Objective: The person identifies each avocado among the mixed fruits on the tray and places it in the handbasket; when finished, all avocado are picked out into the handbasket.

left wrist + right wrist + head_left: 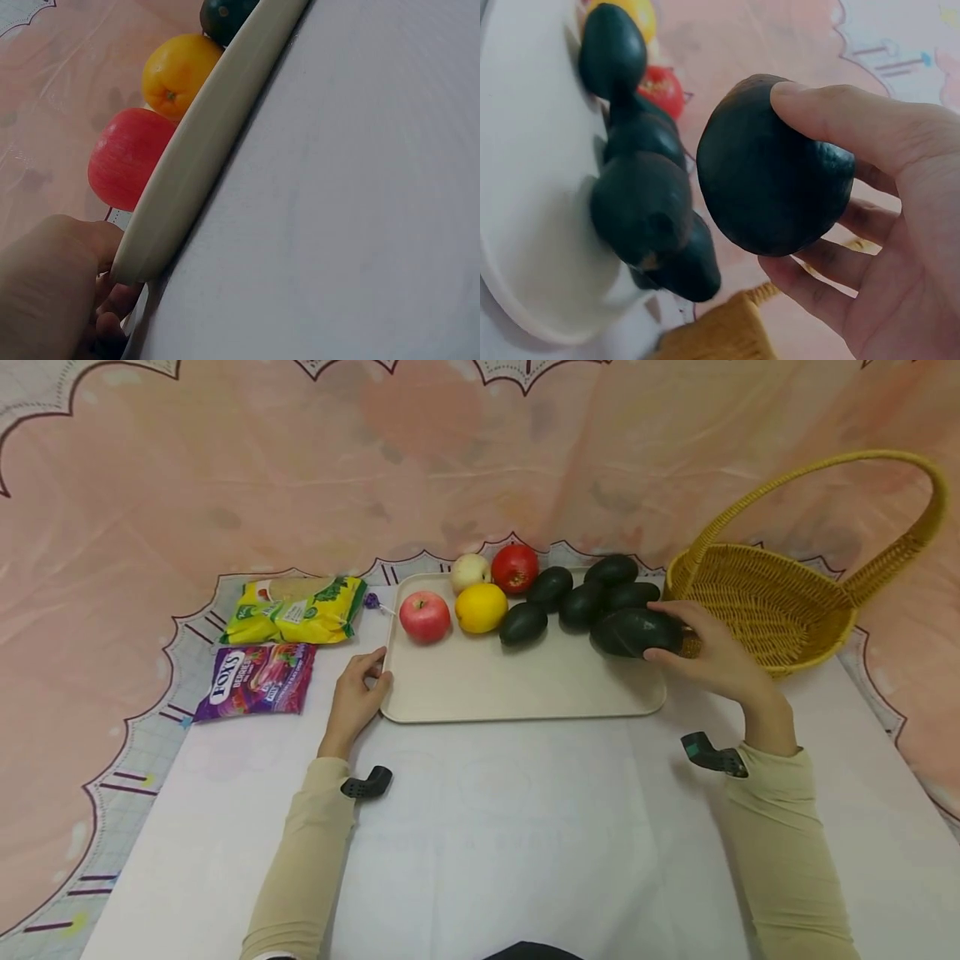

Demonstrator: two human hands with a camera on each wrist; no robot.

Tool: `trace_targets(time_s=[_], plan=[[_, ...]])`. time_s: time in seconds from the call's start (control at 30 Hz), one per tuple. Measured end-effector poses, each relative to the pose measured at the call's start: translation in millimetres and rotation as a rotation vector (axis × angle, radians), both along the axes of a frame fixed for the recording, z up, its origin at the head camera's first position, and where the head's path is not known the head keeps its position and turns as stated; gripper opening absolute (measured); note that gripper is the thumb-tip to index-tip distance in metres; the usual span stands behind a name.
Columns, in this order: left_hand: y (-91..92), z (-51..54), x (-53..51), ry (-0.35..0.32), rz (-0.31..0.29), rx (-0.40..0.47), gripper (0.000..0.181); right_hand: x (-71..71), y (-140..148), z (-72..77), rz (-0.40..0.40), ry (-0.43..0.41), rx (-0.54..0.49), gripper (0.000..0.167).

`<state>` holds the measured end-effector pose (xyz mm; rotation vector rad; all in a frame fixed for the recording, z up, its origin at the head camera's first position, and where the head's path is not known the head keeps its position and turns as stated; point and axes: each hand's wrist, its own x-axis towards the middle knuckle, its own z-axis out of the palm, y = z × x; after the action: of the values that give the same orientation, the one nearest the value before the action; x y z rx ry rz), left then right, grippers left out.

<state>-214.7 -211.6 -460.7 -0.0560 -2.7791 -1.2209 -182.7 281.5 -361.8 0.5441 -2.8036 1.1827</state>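
Observation:
The right hand (708,647) grips a large dark green avocado-like fruit (636,632) above the right end of the cream tray (525,697); in the right wrist view, thumb and fingers of the hand (885,202) curl round the dark fruit (769,172). Several more dark fruits (581,607) lie on the tray behind and left of it. At the tray's left edge the left hand (355,700) pinches the rim, also seen in the left wrist view, the hand (60,281) at the tray corner (161,232). A red apple (425,617) and a yellow fruit (482,607) lie near that end.
A yellow wicker basket (757,602) with a tall handle stands right of the tray. Left of the tray lie a yellow-green packet (296,612), a purple packet (258,681) and a small lollipop (372,601). A pale fruit (470,572) and red fruit (514,568) sit at the tray's back.

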Motion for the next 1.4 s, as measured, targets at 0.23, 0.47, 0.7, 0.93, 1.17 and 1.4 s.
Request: trace_targets(time_s=[0.23,0.47,0.7,0.93,1.17,1.4], plan=[[-0.2,-0.3,0.4,0.012,0.006,0.006,0.046,4.3,16.1,3.4,-0.072,-0.002,-0.021,0.064],[0.2,-0.2,0.3,0.021,0.006,0.008,0.046,6.9,28.6,4.9,-0.154,-0.012,-0.018,0.062],[-0.4,-0.9,0.9,0.032,-0.001,0.016,0.045,10.9,45.0,6.0,-0.224,-0.046,-0.023,0.059],[-0.9,-1.1,0.8,0.041,-0.006,0.017,0.045,14.7,64.1,1.6,-0.327,-0.078,-0.021,0.060],[-1.2,-0.9,1.2,0.034,-0.002,0.013,0.045,11.0,73.8,-5.0,-0.434,-0.161,-0.003,0.064],[0.4,0.1,-0.3,0.028,0.007,0.004,0.045,4.4,77.4,-13.7,-0.484,-0.170,0.072,0.074]])
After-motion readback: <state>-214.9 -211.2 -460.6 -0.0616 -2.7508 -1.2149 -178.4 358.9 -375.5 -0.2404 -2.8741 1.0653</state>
